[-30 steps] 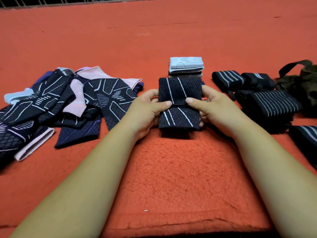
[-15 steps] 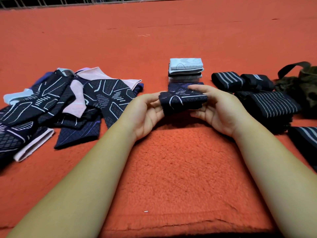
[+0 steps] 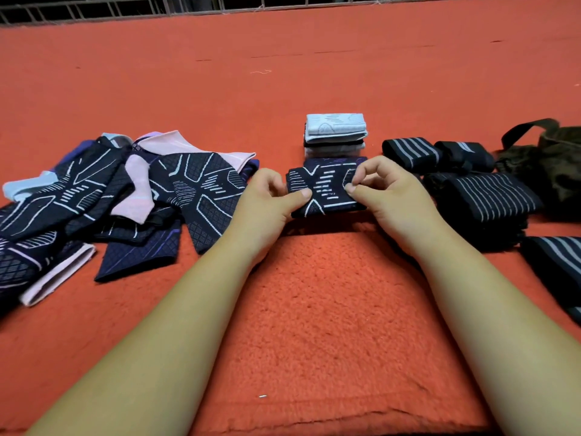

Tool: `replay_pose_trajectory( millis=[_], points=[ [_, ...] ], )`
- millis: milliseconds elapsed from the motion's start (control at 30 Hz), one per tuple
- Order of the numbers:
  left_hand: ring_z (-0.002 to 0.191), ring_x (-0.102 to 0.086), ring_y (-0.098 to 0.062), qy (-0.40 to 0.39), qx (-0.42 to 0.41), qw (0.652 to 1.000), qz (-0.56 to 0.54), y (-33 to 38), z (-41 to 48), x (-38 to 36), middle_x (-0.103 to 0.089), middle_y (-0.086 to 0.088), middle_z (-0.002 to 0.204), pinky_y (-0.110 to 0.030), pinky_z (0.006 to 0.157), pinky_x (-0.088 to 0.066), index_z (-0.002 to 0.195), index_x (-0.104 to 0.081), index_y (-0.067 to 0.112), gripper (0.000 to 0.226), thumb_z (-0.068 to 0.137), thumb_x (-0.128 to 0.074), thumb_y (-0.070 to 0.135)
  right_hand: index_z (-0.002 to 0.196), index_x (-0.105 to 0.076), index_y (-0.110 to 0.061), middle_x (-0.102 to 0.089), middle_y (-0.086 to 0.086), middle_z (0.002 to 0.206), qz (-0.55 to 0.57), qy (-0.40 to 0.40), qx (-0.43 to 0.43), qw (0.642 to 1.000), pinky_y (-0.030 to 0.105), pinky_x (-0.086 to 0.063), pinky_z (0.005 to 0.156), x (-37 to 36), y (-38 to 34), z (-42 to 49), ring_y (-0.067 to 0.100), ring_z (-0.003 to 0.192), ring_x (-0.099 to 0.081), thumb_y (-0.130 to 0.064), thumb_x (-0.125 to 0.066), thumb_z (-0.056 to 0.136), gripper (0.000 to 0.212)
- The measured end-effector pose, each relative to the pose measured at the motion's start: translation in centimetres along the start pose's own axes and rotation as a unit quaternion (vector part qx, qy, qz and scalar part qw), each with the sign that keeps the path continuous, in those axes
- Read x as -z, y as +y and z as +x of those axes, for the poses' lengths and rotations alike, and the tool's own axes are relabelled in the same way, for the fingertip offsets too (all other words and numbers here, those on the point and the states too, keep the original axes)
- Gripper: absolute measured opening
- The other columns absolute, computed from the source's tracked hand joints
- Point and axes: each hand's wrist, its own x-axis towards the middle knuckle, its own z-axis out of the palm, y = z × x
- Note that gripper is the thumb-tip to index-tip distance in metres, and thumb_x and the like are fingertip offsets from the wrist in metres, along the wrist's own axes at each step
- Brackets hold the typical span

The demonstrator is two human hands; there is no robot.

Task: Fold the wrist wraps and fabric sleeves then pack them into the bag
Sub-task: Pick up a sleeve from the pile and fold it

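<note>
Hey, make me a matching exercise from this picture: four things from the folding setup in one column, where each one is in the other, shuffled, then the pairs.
Things
1. dark folded sleeve
2. light blue folded sleeve
3. bag
4. unfolded sleeves

Places
A. far right
B. top of the small stack
C. pinched between the left hand and the right hand
D. heaped on the left

Pairs: 1-C, 2-B, 3-A, 4-D
</note>
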Motion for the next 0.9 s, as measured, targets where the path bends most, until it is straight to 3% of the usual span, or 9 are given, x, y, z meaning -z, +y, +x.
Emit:
replay_pose_trajectory(
  millis=[67,133,267,400,467,600,700,800,900],
  points=[
    [0.074,-0.060,-0.017,0.019,-0.040,0.996,0.081,-0.1,-0.1,-0.2,-0.064,0.005,0.081,-0.046,0.072,-0.055,0.082,-0.057,0.029,0.025,0.082,-0.082,0.034,0.097,-0.074,-0.024,-0.077,-0.002,0.093,-0.014,0.009,-0.009,1.000,0.026,-0.050,0.072,-0.1,0.2,0.0,0.007,0.076,-0.065,-0.016,-0.076,0.095,0.008],
    [0.080,-0.065,-0.014,0.021,-0.063,0.994,0.086,0.0,-0.2,-0.6,-0.071,0.010,0.089,-0.049,0.080,-0.058,0.094,-0.068,0.028,0.012,0.089,-0.079,0.029,0.101,-0.078,-0.026,-0.079,-0.003,0.097,-0.019,0.037,-0.011,0.999,0.022,-0.052,0.074,-0.2,0.3,0.0,0.002,0.079,-0.067,-0.017,-0.075,0.097,0.010],
    [0.092,-0.066,0.002,-0.018,-0.076,0.993,0.085,1.3,-0.4,-1.5,-0.074,0.013,0.117,-0.020,0.088,-0.052,0.126,-0.070,0.026,0.037,0.092,-0.079,0.015,0.121,-0.075,-0.028,-0.075,-0.013,0.100,-0.037,0.062,0.006,0.997,0.012,-0.048,0.077,-0.3,-0.8,-0.5,-0.006,0.080,-0.064,-0.021,-0.076,0.097,0.025],
    [0.097,-0.068,0.002,-0.022,-0.092,0.987,0.129,2.7,1.1,-2.3,-0.073,0.010,0.125,-0.019,0.094,-0.053,0.139,-0.065,0.024,0.050,0.093,-0.077,0.013,0.136,-0.070,-0.028,-0.073,-0.006,0.125,-0.083,0.076,0.021,0.993,0.036,-0.055,0.105,-0.4,-2.0,0.8,0.008,0.109,-0.071,-0.032,-0.073,0.092,0.044],
    [0.094,-0.067,0.002,-0.014,-0.098,0.985,0.141,3.3,2.3,-2.7,-0.073,0.006,0.127,-0.020,0.094,-0.054,0.140,-0.065,0.023,0.050,0.093,-0.077,0.011,0.139,-0.069,-0.026,-0.071,-0.006,0.133,-0.122,0.082,0.026,0.989,0.038,-0.050,0.112,-0.4,-2.7,2.2,0.010,0.121,-0.066,-0.032,-0.071,0.093,0.046],
    [0.099,-0.070,-0.008,0.023,-0.083,0.984,0.157,3.0,4.6,-3.6,-0.071,0.009,0.122,-0.031,0.098,-0.055,0.128,-0.069,0.022,0.040,0.091,-0.079,0.011,0.141,-0.065,-0.019,-0.065,0.004,0.140,-0.237,0.084,0.035,0.967,0.026,-0.039,0.111,-0.3,-2.4,4.9,0.019,0.130,-0.059,-0.025,-0.071,0.099,0.043],
    [0.096,-0.068,-0.012,0.043,-0.098,0.967,0.232,1.6,5.6,-4.2,-0.068,0.003,0.120,-0.027,0.095,-0.052,0.122,-0.070,0.022,0.035,0.089,-0.082,0.017,0.140,-0.066,-0.016,-0.064,0.007,0.138,-0.266,0.088,0.036,0.959,0.025,-0.037,0.109,-0.7,-0.6,5.6,0.022,0.129,-0.059,-0.025,-0.071,0.100,0.041],
    [0.099,-0.063,-0.013,0.049,-0.130,0.947,0.290,-0.2,6.2,-4.5,-0.061,0.000,0.120,-0.014,0.090,-0.041,0.121,-0.073,0.018,0.031,0.091,-0.081,0.020,0.141,-0.067,-0.013,-0.064,0.011,0.140,-0.294,0.087,0.035,0.951,0.030,-0.036,0.114,-1.0,1.4,6.2,0.026,0.132,-0.058,-0.025,-0.068,0.102,0.041],
    [0.101,-0.061,-0.013,0.046,-0.151,0.933,0.323,-1.2,6.6,-4.8,-0.063,-0.003,0.122,-0.013,0.092,-0.038,0.123,-0.076,0.016,0.030,0.094,-0.079,0.022,0.141,-0.068,-0.012,-0.064,0.017,0.138,-0.336,0.086,0.032,0.937,0.037,-0.037,0.115,-1.2,2.5,7.1,0.033,0.132,-0.058,-0.025,-0.064,0.104,0.039]
  ],
)
